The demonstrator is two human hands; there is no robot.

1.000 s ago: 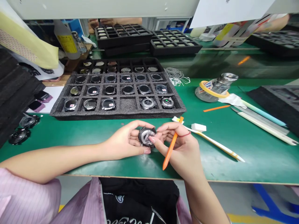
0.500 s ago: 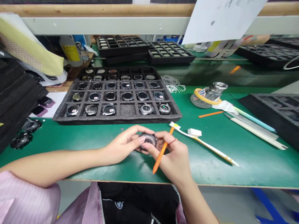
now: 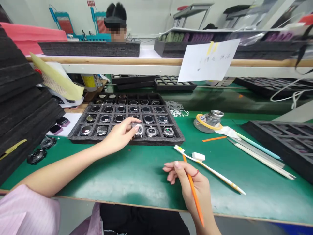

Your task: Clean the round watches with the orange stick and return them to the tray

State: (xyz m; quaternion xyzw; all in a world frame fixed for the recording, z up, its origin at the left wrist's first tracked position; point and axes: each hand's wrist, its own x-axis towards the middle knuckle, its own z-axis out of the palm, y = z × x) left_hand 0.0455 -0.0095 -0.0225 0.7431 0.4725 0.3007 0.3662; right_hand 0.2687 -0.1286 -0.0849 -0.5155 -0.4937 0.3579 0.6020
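My left hand (image 3: 119, 133) reaches forward over the front row of the black foam tray (image 3: 73, 137), its fingers pinched on a round watch case (image 3: 139, 129) at a slot in that row. Beside it in the same row sit two more watch cases (image 3: 151, 131) with their backs up. My right hand (image 3: 187, 182) rests low over the green mat (image 3: 137, 173), fingers curled round an orange stick (image 3: 193, 192) that points back toward me.
A toothbrush-like white tool (image 3: 212, 171) and a small white block (image 3: 198, 156) lie right of my right hand. A glass bottle (image 3: 211, 119), long sticks (image 3: 259, 153), black foam trays (image 3: 281, 137) and stacked foam (image 3: 19, 107) surround the mat. Another person (image 3: 116, 23) sits beyond the shelf.
My left hand carried the watch case from in front of me forward to the tray's front row. My right hand let go of it and stayed back with the orange stick. The view tilted up.
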